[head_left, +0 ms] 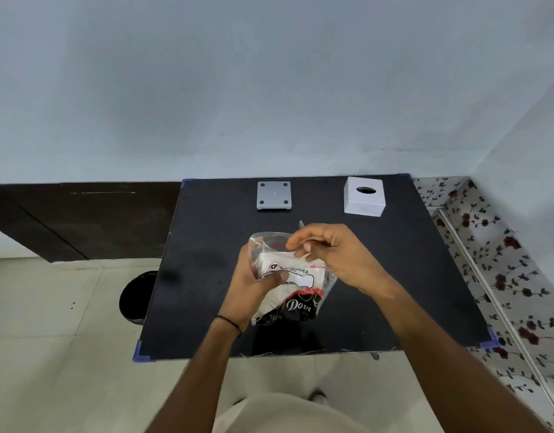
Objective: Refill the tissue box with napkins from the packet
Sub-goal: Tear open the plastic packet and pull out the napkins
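Observation:
A clear plastic napkin packet [296,281] with white napkins and a black and red printed band is held above the middle of the black table [206,245]. My left hand [253,289] grips the packet from its left side, thumb across the front label. My right hand [328,251] pinches the packet's open top edge with fingers curled. The white tissue box [364,196], with an oval slot on top, stands at the table's far right. Its grey base plate [274,195], with dark feet at the corners, lies apart at the far middle.
A black round bin [138,296] stands on the tiled floor left of the table. A floral-patterned surface [500,270] runs along the right. A pale wall rises behind, with dark wood panelling [81,220] at the left.

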